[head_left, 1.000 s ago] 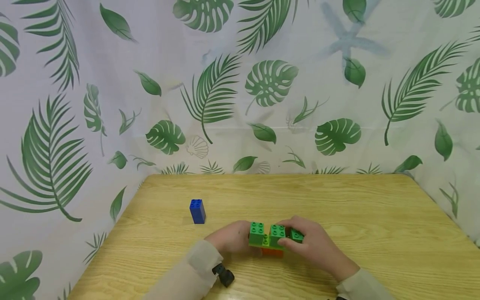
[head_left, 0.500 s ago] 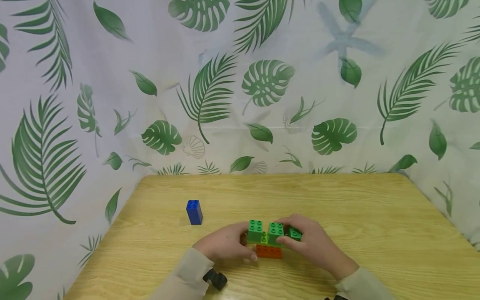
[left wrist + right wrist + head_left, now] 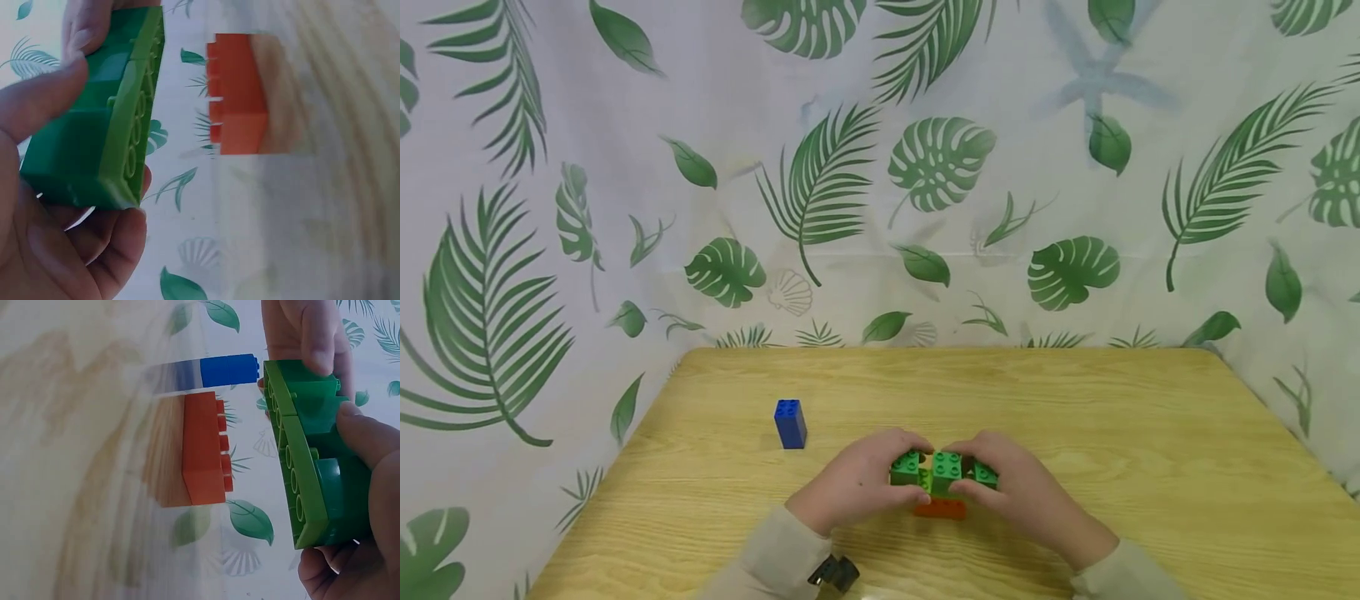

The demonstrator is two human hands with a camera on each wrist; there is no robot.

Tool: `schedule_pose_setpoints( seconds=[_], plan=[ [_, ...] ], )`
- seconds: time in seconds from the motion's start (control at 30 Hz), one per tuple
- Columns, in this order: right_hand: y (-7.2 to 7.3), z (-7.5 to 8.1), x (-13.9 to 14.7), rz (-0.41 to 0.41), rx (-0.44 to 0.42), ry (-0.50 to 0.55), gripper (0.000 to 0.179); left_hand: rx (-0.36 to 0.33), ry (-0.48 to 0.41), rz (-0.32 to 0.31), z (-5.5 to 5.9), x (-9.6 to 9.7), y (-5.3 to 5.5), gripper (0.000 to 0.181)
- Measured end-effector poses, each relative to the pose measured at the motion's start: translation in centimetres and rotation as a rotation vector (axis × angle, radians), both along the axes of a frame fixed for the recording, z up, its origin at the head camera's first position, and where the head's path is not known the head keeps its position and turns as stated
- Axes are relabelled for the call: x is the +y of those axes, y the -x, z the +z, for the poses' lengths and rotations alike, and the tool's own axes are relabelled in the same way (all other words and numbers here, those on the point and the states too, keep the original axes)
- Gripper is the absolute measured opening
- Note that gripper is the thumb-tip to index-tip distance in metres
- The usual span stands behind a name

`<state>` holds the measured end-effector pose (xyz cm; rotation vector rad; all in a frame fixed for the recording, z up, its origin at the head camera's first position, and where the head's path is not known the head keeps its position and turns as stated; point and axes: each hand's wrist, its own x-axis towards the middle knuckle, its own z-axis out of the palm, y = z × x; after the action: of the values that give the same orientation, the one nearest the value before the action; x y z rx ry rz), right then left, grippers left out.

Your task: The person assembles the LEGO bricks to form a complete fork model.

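Observation:
Both hands hold a green toy brick assembly (image 3: 947, 471), dark green blocks standing on light green bases (image 3: 128, 128). My left hand (image 3: 867, 482) grips its left end, thumb on the near side. At the other end, my right hand (image 3: 1026, 493) grips with its thumb pressed on the near face. The hollow undersides of the bases show in both wrist views. Below the assembly and apart from it, an orange brick (image 3: 240, 94) sits on the table with its studs up. The right wrist view also shows this orange brick (image 3: 203, 447) beside the held assembly.
A tall blue brick (image 3: 791, 427) stands upright on the wooden table (image 3: 1075, 400), to the left beyond the left hand. A leaf-patterned cloth (image 3: 850, 208) hangs behind the table and along its sides. A small black device (image 3: 835, 573) is at the left sleeve.
My left hand drew back to the left from near the orange brick, then came up to grip the assembly's left end. The right hand keeps its grip; the assembly shifted slightly.

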<state>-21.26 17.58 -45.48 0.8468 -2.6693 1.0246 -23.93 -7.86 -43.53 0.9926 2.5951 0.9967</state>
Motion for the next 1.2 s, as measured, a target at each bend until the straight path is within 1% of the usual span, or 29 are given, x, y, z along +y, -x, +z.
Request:
schedule_pose_setpoints(
  seconds=[0.07,0.2,0.43,0.6,0.83,1.0,1.1,1.2],
  plan=[
    [-0.1,-0.1,-0.1,0.012,-0.003,0.006,0.041,0.011,0.02,0.004,-0.3,0.3,0.0,0.043],
    [-0.1,-0.4,-0.1,0.021,-0.015,0.006,0.041,-0.002,0.031,0.011,-1.0,0.5,0.3,0.034],
    [0.0,-1.0,-0.1,0.01,-0.062,-0.031,0.044,-0.041,0.052,0.033,-1.4,0.5,0.5,0.033],
    [0.1,-1.5,0.0,0.013,-0.054,-0.063,0.045,-0.079,0.051,0.038,-2.0,0.6,0.6,0.032],
    [0.0,-1.6,0.0,0.013,-0.057,-0.077,0.043,-0.098,0.037,0.037,-2.2,0.8,0.4,0.027],
    [0.0,-1.7,-0.1,0.023,-0.091,-0.073,0.042,-0.087,0.042,0.042,-2.3,0.8,0.2,0.026],
    [0.0,-1.8,-0.2,0.004,-0.123,-0.085,0.04,-0.077,0.057,0.038,-2.3,0.9,0.2,0.028],
    [-0.1,-1.9,-0.2,-0.02,-0.137,-0.113,0.039,-0.073,0.073,0.034,-2.2,0.9,0.2,0.03]
  ],
)
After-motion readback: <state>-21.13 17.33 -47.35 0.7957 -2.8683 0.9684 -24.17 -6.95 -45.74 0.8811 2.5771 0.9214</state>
